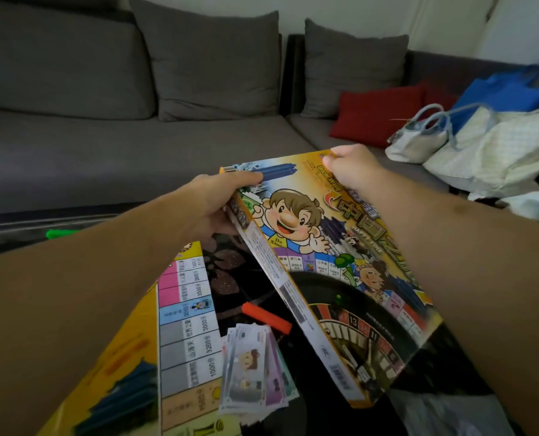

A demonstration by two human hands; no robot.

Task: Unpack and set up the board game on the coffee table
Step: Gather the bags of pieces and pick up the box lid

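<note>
I hold the colourful game box (331,256) tilted above the dark coffee table (249,287), its cartoon cover facing up. My left hand (217,202) grips the box's far left corner, thumb on top. My right hand (353,166) pinches the far right edge of the box. Under my left forearm the game board (183,335) lies unfolded on the table, its price squares showing. A stack of play money (252,366) lies beside the board. An orange stick-shaped piece (266,316) lies just beyond the money, under the box's edge.
A grey sofa (136,143) with grey cushions runs behind the table. A red cushion (381,113), a blue bag (501,96) and pale handbags (469,143) sit on its right part. A green object (61,233) lies at the table's far left edge.
</note>
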